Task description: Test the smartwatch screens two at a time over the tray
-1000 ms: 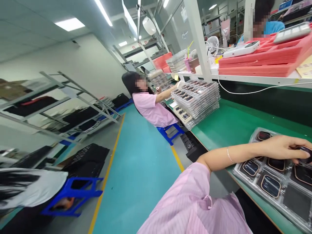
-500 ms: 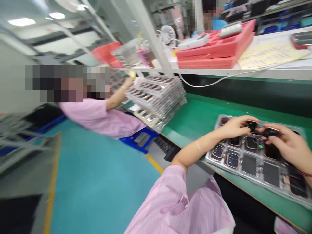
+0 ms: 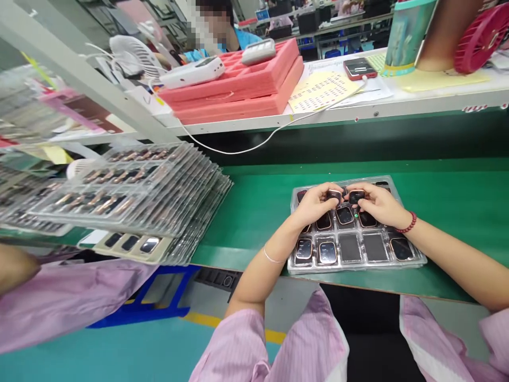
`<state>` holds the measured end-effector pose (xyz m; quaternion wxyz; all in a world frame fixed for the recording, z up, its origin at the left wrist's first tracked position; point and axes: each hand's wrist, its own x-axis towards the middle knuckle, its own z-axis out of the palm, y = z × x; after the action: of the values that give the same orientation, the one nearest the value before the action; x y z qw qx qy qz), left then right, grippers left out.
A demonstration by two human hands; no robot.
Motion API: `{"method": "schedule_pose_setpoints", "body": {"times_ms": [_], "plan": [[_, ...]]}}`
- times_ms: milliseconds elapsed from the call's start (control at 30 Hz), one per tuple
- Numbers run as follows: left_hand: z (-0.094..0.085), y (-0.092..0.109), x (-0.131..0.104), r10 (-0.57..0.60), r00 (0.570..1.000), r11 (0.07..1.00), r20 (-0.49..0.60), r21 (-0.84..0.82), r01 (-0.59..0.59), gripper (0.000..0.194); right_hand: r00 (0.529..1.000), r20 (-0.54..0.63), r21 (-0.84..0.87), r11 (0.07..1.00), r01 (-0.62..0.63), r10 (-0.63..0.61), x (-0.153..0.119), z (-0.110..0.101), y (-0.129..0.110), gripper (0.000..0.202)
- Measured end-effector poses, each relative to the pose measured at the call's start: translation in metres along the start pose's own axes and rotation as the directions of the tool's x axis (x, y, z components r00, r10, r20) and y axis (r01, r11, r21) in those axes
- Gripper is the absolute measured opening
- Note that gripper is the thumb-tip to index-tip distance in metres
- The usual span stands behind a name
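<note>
My left hand (image 3: 317,202) is closed around a smartwatch (image 3: 334,196) with a dark screen. Close beside it, my right hand (image 3: 377,203) grips another dark smartwatch (image 3: 357,197) between thumb and fingers. Both watches are held over a clear plastic tray (image 3: 360,268) on the green bench. Several more watches lie in its pockets; two at the front left, including a lit smartwatch (image 3: 327,252), show bright screens. A small green light (image 3: 356,216) glows just under my right hand. My hands hide part of the tray's back row.
A tall stack of clear trays (image 3: 191,207) filled with watches stands on the left, above a cream tray (image 3: 139,254). Red foam trays (image 3: 238,90), a phone (image 3: 360,69) and a fan (image 3: 135,58) rest on the shelf. A co-worker's sleeve (image 3: 79,297) shows at left.
The view has swung to the right, bringing my hands and the tray nearer the middle. Each hand still holds a watch. The co-worker at left is now mostly out of view.
</note>
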<state>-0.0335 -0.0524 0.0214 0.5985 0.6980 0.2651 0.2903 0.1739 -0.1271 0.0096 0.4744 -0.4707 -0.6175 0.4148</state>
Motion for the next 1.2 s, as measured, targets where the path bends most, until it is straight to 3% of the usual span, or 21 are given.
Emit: {"method": "schedule_pose_setpoints", "body": {"times_ms": [200, 367, 533, 667, 867, 1067, 1200], "plan": [[-0.0005, -0.0013, -0.0003, 0.004, 1.0, 0.999, -0.02, 0.033, -0.004, 0.038, 1.0, -0.007, -0.023, 1.0, -0.004, 0.004, 0.0003, -0.0002, 0.0007, 0.043], [-0.0003, 0.0002, -0.0008, -0.004, 1.0, 1.0, -0.004, 0.003, 0.004, 0.03, 1.0, 0.006, -0.026, 1.0, 0.001, -0.001, 0.0, -0.0006, 0.0012, 0.039], [-0.0002, 0.0002, -0.0012, 0.011, 1.0, 1.0, -0.022, 0.028, -0.01, 0.04, 1.0, -0.003, -0.05, 0.999, 0.005, -0.005, -0.0003, -0.0006, 0.0006, 0.042], [-0.0006, -0.0001, -0.0003, -0.023, 1.0, 0.999, -0.013, -0.023, 0.022, 0.035, 1.0, 0.004, -0.028, 1.0, -0.003, 0.003, -0.0002, -0.0004, -0.0012, 0.037], [-0.0011, 0.0014, -0.0008, 0.005, 1.0, 1.0, -0.016, 0.018, -0.005, 0.048, 1.0, 0.005, -0.048, 0.999, -0.009, 0.009, -0.0001, -0.0011, 0.0036, 0.044], [-0.0017, -0.0003, 0.0003, -0.013, 0.999, 1.0, -0.032, -0.007, 0.012, 0.039, 1.0, 0.004, -0.066, 0.998, 0.004, -0.003, -0.0004, -0.0008, 0.0029, 0.044], [-0.0015, 0.0011, -0.0011, -0.003, 1.0, 1.0, -0.031, 0.023, 0.003, 0.048, 1.0, -0.004, -0.037, 0.999, -0.011, 0.011, -0.0002, -0.0004, 0.0004, 0.039]]}}
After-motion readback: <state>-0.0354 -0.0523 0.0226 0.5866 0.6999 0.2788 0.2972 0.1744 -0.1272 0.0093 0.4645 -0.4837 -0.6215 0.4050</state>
